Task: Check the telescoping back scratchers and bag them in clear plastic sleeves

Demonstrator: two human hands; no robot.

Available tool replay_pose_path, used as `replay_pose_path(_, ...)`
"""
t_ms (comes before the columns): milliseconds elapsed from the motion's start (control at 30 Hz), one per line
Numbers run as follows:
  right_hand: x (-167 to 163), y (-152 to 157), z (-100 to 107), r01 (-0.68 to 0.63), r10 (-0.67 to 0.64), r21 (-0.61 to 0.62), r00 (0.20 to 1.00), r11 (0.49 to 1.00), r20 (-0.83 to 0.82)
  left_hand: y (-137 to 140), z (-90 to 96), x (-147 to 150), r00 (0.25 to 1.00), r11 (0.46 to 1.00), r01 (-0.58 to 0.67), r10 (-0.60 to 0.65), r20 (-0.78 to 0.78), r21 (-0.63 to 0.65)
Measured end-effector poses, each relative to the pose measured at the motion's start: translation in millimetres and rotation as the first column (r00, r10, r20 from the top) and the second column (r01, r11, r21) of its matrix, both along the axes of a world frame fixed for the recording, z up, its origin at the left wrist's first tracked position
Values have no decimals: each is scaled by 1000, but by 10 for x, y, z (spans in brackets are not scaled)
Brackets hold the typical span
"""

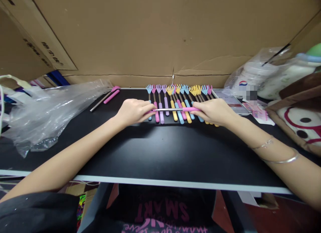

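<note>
Between my hands a back scratcher (170, 109) with a silver telescopic rod is held level above the black table. My left hand (134, 111) is closed around its pink head end, which the fingers mostly hide. At the other end, my right hand (213, 109) pinches the pink handle. Behind the rod lies a row of back scratchers (161, 107) with purple, pink, blue and yellow claw heads and matching handles, heads toward the cardboard. My right hand covers part of the row's right end. Farther left lie a loose pink handle (111, 96) and a metal rod with a pink claw head (101, 100).
A crumpled clear plastic bag (55, 109) covers the table's left side. Cardboard (160, 35) walls off the back. To the right stand a bagged white tub (258, 75), a flat clear case (232, 102) and a brown-edged plush item (298, 115). The table's pale front edge (175, 183) runs below my arms.
</note>
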State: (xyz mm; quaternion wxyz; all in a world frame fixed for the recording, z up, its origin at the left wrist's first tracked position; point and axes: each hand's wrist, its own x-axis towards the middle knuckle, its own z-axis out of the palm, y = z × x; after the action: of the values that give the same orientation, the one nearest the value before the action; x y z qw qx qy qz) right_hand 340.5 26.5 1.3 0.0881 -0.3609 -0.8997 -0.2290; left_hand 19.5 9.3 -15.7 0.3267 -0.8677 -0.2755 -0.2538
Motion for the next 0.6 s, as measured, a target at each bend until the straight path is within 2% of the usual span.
replay_pose_path(233,-48,-54,-72,68,-69,-60,998,996,-13,0,16,-5,1000,995,3,-5,20,99)
replay_pose_path(333,-75,-75,-104,31,-45,-169,996,985,-82,0,42,-22,1000,989,25,-25,0,147)
replay_pose_path(433,-93,-105,-81,-34,-18,-316,987,948,-160,-6,75,-38,997,967,75,-69,-34,245)
replay_pose_path(533,-98,-144,12,-57,-12,-383,985,922,-174,-22,99,-42,992,932,124,-122,-26,339)
replay_pose_path(600,-98,-168,84,-59,-16,-421,985,905,-173,-39,106,-40,992,931,120,-122,-15,346)
